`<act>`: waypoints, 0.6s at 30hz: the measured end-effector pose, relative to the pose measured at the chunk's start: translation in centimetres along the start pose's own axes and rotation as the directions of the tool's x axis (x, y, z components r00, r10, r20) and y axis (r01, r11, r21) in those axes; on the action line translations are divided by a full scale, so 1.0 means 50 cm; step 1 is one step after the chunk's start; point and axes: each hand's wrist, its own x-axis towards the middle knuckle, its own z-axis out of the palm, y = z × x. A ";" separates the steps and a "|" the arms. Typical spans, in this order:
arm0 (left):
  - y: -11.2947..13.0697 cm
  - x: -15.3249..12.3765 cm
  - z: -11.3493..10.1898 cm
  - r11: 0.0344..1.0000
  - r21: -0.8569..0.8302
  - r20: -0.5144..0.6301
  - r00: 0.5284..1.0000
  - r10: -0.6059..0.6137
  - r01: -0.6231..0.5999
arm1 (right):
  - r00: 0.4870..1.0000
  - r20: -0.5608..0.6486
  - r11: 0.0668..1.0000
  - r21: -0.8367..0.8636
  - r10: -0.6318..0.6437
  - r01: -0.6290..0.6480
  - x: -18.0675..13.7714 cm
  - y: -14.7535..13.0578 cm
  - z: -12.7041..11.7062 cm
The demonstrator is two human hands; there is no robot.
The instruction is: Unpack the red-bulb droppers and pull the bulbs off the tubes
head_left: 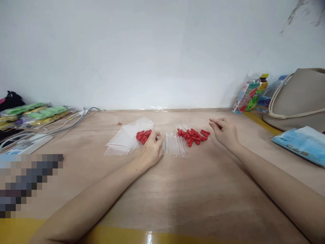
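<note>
My left hand [151,149] rests in the middle of the table, its thumb and fingers curled together between a small heap of red rubber bulbs [142,136] and a row of thin clear tubes [175,145]. Anything in its grip is too small or hidden to make out. Just right of a larger pile of red bulbs [193,137], my right hand [224,133] is raised with thumb and fingertips pinched; I cannot tell what lies between them. Behind that pile several thin clear pieces [182,125] stick out. Clear plastic zip bags [120,144] lie flat left of my left hand.
A white power strip [35,144] with grey cables [81,117] and green and yellow packages [38,113] sit at the left. Drink bottles [254,93], a beige bag [299,98] and a blue tissue pack [301,145] stand at the right. A white wall [162,51] closes the back.
</note>
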 end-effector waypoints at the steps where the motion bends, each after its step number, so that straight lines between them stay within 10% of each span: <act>1: 0.000 0.003 0.005 1.000 0.006 0.000 1.000 0.002 -0.002 | 0.997 0.057 0.999 0.011 0.047 -0.048 -0.001 0.010 0.004; 7: -0.007 0.017 0.014 0.997 -0.041 -0.014 0.998 0.061 -0.062 | 0.940 0.241 0.968 0.009 0.240 -0.250 -0.016 0.011 0.025; 18: 0.017 0.010 0.021 0.975 -0.165 0.021 0.988 0.151 -0.146 | 0.932 0.354 0.995 -0.080 0.077 -0.051 -0.021 0.000 0.021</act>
